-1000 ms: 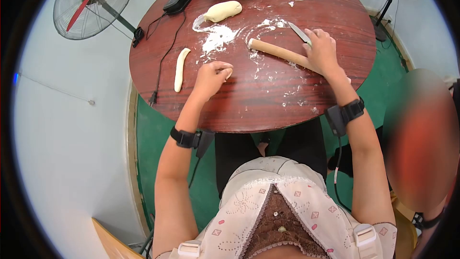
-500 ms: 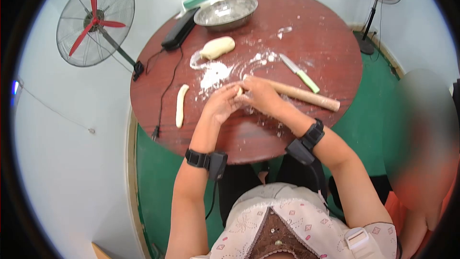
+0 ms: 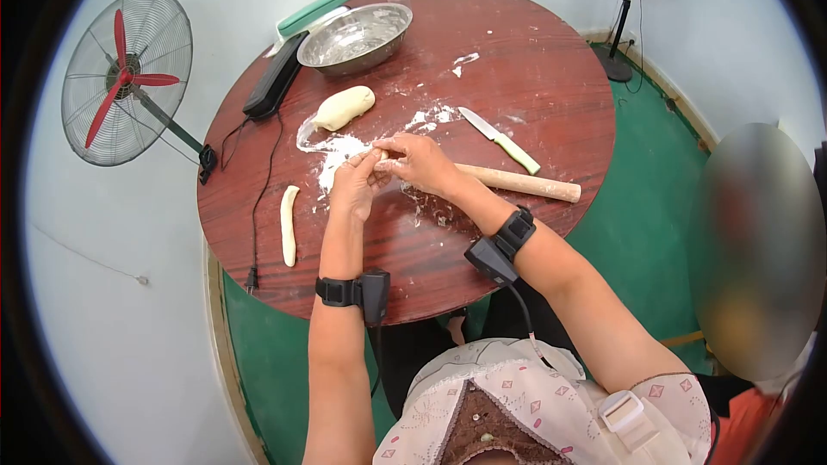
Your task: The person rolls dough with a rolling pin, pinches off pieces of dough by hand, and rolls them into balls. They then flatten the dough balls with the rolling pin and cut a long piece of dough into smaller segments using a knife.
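Observation:
Over the middle of the table, my two hands meet around a small piece of pale dough [image 3: 382, 155], mostly hidden by the fingers. My left hand [image 3: 353, 188] pinches it from the left, and the fingers of my right hand [image 3: 419, 161] close on it from the right. A wooden rolling pin [image 3: 525, 183] lies beyond my right forearm, its left end hidden behind the hand. Loose white flour [image 3: 334, 164] is spread just left of the hands. A smooth lump of dough [image 3: 346, 108] rests behind it, and a dough strip [image 3: 289, 226] lies at the left.
A knife with a green handle [image 3: 515, 153] lies past the rolling pin. At the back stand a steel bowl [image 3: 357, 41], a long black device [image 3: 276, 77] with a cord, and a green-and-white object [image 3: 317, 10]. A blurred person [image 3: 758, 250] is at the right; fans flank the table.
The view has swung, so the table and its things sit further left. Both hands keep hold of the small dough piece and are slightly further across the table, with the rolling pin's left end now covered.

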Demonstrator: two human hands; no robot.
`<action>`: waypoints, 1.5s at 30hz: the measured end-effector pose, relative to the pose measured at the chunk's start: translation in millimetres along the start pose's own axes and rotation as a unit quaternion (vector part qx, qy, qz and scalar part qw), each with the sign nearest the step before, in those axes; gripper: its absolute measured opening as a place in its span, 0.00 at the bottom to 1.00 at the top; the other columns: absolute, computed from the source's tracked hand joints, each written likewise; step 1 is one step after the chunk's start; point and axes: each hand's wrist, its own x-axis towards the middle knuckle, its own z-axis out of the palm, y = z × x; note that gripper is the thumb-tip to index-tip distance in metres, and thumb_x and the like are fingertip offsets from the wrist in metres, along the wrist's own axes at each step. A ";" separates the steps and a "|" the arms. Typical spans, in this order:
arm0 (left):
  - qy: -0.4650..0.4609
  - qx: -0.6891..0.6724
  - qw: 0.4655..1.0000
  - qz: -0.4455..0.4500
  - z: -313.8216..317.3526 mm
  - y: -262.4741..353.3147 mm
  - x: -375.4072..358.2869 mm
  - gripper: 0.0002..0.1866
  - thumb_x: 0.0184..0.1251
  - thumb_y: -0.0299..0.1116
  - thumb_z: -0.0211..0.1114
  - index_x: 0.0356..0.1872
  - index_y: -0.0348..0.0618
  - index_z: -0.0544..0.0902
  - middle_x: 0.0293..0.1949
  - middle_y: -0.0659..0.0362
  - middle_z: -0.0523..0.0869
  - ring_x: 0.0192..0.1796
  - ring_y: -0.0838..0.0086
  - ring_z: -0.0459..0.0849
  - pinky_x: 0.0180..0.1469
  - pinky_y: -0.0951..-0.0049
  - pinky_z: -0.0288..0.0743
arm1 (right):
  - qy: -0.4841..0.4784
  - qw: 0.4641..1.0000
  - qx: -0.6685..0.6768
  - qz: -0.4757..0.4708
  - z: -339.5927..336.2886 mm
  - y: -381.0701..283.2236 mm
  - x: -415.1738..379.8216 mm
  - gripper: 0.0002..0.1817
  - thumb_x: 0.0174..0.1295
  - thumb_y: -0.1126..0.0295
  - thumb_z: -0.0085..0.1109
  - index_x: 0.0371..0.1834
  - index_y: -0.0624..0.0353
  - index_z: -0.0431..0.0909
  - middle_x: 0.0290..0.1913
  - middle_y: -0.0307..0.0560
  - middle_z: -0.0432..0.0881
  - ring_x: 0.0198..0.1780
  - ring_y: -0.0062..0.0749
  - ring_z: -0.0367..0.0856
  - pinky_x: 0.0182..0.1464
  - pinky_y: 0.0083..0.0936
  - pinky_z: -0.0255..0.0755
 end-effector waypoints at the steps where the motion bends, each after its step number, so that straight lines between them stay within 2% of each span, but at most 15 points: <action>1: -0.009 -0.015 1.000 0.005 0.2 -2.0 -0.8 0.10 0.70 0.34 0.58 0.45 0.39 0.80 0.38 0.58 0.85 0.39 0.74 0.83 0.45 0.70 0.78 | 0.004 1.000 0.022 0.017 -1.2 -0.1 -0.6 0.17 0.54 0.65 0.65 0.47 0.59 0.81 0.38 0.50 0.82 0.40 0.44 0.81 0.44 0.33 0.74; 3: -0.026 -0.047 0.998 0.018 5.2 -4.2 -5.7 0.13 0.71 0.34 0.56 0.49 0.38 0.78 0.42 0.57 0.83 0.42 0.73 0.82 0.49 0.69 0.77 | 0.009 0.997 0.067 0.048 -2.7 -0.7 -0.5 0.16 0.55 0.66 0.65 0.45 0.59 0.82 0.39 0.50 0.82 0.40 0.43 0.81 0.44 0.32 0.75; 8: -0.010 -0.090 0.995 0.038 15.8 -0.6 -12.6 0.11 0.71 0.33 0.57 0.46 0.37 0.80 0.38 0.56 0.85 0.41 0.73 0.84 0.46 0.71 0.79 | -0.004 0.988 0.124 0.088 -6.1 -2.6 1.0 0.16 0.53 0.72 0.65 0.47 0.60 0.82 0.39 0.47 0.82 0.39 0.30 0.81 0.44 0.25 0.75; 12: 0.009 -0.050 0.997 0.051 13.3 -1.2 -12.8 0.12 0.69 0.31 0.58 0.48 0.35 0.79 0.41 0.55 0.85 0.43 0.74 0.84 0.46 0.73 0.79 | -0.005 0.981 0.175 0.082 -1.5 -4.0 -2.1 0.19 0.53 0.72 0.66 0.50 0.59 0.80 0.41 0.47 0.81 0.41 0.30 0.81 0.45 0.25 0.76; 17: 0.002 -0.041 0.998 0.044 10.3 -5.5 -9.6 0.12 0.69 0.31 0.58 0.49 0.35 0.77 0.41 0.56 0.84 0.42 0.75 0.83 0.47 0.73 0.79 | -0.025 0.984 0.151 0.091 -0.5 3.8 -1.4 0.16 0.55 0.73 0.64 0.48 0.60 0.81 0.39 0.47 0.81 0.40 0.31 0.81 0.44 0.25 0.76; 24: 0.003 -0.187 0.982 -0.035 5.9 -7.2 -5.6 0.18 0.72 0.44 0.56 0.47 0.37 0.76 0.40 0.54 0.82 0.43 0.69 0.83 0.49 0.64 0.79 | -0.015 0.994 0.101 0.045 -1.9 6.5 -1.3 0.14 0.55 0.71 0.64 0.45 0.58 0.83 0.42 0.48 0.80 0.45 0.38 0.79 0.49 0.30 0.73; 27: -0.049 -0.138 0.988 -0.044 3.0 -4.9 -6.6 0.20 0.72 0.48 0.54 0.51 0.41 0.74 0.41 0.55 0.82 0.45 0.69 0.82 0.51 0.64 0.77 | 0.001 0.998 0.057 -0.016 3.6 10.2 -2.9 0.14 0.54 0.71 0.64 0.45 0.58 0.83 0.44 0.47 0.79 0.48 0.38 0.77 0.51 0.31 0.71; 29: -0.055 -0.079 0.994 -0.043 1.2 -2.7 -10.9 0.15 0.71 0.42 0.57 0.48 0.41 0.77 0.42 0.56 0.83 0.44 0.70 0.83 0.51 0.64 0.78 | -0.012 0.999 0.013 -0.026 1.8 11.3 -2.3 0.14 0.55 0.71 0.64 0.46 0.59 0.82 0.46 0.45 0.78 0.51 0.34 0.75 0.51 0.28 0.71; 33: -0.032 -0.017 0.999 -0.035 -2.8 -1.9 -7.4 0.10 0.68 0.35 0.59 0.43 0.41 0.80 0.39 0.58 0.84 0.42 0.73 0.83 0.50 0.66 0.78 | -0.071 0.991 0.095 0.058 -2.5 6.6 -4.0 0.18 0.56 0.69 0.65 0.50 0.60 0.80 0.46 0.46 0.78 0.46 0.31 0.78 0.50 0.27 0.73; 34: -0.009 -0.019 0.999 -0.027 -0.2 -2.7 -7.5 0.11 0.68 0.36 0.60 0.42 0.39 0.80 0.38 0.58 0.84 0.40 0.73 0.83 0.48 0.68 0.78 | -0.086 0.994 0.041 0.045 -5.5 3.8 -3.6 0.19 0.57 0.68 0.65 0.52 0.60 0.79 0.45 0.44 0.78 0.45 0.29 0.79 0.49 0.25 0.74; 37: -0.003 -0.046 0.999 -0.010 -1.4 -6.8 -5.0 0.11 0.68 0.36 0.60 0.41 0.39 0.80 0.36 0.58 0.85 0.38 0.75 0.84 0.45 0.71 0.78 | -0.025 0.994 0.102 0.035 -1.4 7.8 -4.1 0.21 0.55 0.63 0.66 0.52 0.59 0.79 0.41 0.49 0.80 0.43 0.38 0.79 0.45 0.29 0.74; 38: 0.016 -0.030 0.999 -0.001 0.1 -4.2 -6.9 0.10 0.67 0.36 0.61 0.41 0.39 0.81 0.35 0.59 0.85 0.38 0.75 0.84 0.43 0.73 0.78 | -0.011 0.996 0.062 0.064 -9.6 -2.6 -1.4 0.22 0.57 0.61 0.65 0.52 0.60 0.79 0.40 0.51 0.81 0.40 0.38 0.80 0.44 0.28 0.75; 39: 0.033 -0.015 0.999 0.009 2.4 -1.0 -9.2 0.10 0.66 0.36 0.62 0.40 0.40 0.81 0.34 0.60 0.85 0.38 0.76 0.84 0.42 0.75 0.77 | 0.000 0.985 0.128 0.117 -10.1 4.2 -1.6 0.22 0.56 0.59 0.64 0.51 0.60 0.80 0.41 0.52 0.82 0.39 0.39 0.81 0.44 0.30 0.75; 41: 0.064 0.026 0.998 0.005 -4.0 -2.9 -5.0 0.10 0.64 0.36 0.65 0.39 0.39 0.81 0.33 0.61 0.85 0.37 0.76 0.83 0.39 0.77 0.76 | 0.008 0.994 -0.042 0.102 -20.7 6.6 0.9 0.21 0.55 0.58 0.64 0.49 0.59 0.81 0.39 0.52 0.83 0.39 0.42 0.82 0.45 0.32 0.75; 45: 0.045 0.089 0.995 0.008 -10.7 -7.1 2.0 0.11 0.60 0.36 0.69 0.37 0.39 0.83 0.32 0.62 0.85 0.35 0.80 0.82 0.35 0.81 0.73 | -0.066 0.973 -0.152 0.161 -32.8 16.5 0.0 0.22 0.54 0.56 0.65 0.46 0.59 0.82 0.39 0.54 0.84 0.43 0.45 0.82 0.47 0.35 0.75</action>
